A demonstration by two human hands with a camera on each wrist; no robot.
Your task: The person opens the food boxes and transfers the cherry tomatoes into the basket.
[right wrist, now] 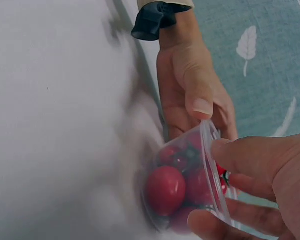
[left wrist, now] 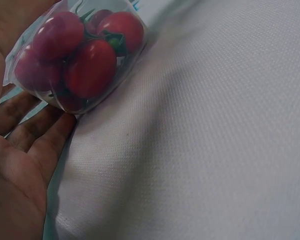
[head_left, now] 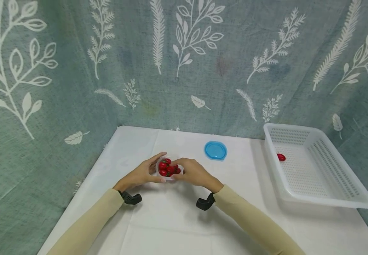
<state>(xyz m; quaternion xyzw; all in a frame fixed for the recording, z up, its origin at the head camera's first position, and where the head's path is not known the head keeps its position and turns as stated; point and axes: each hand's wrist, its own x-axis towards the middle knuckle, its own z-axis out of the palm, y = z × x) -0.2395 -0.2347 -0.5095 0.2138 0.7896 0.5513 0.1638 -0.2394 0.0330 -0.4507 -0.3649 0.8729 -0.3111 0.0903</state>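
Table's left edge (head_left: 85, 177): slants just outside the left sleeve.
Left hand (head_left: 142, 173): half-opened, thumb and fingers holding the tub's left side.
Clear plastic tub (right wrist: 214, 180): between both hands, full of glossy red cherry tomatoes (left wrist: 90, 67) with green stems.
Right hand (head_left: 194, 172): partly curled, gripping the right rim.
Blue lid (head_left: 216, 150): flat, tablecloth (head_left: 241, 170) separating it from basket.
White slotted basket (head_left: 302, 175): near right edge, one tomato (head_left: 281, 157) inside, by its left wall.

A tub (head_left: 168, 178) of tomatoes (head_left: 163, 173) is held between left hand (head_left: 142, 173) and right hand (head_left: 194, 172); a blue lid (head_left: 216, 150) is positioned beyond.
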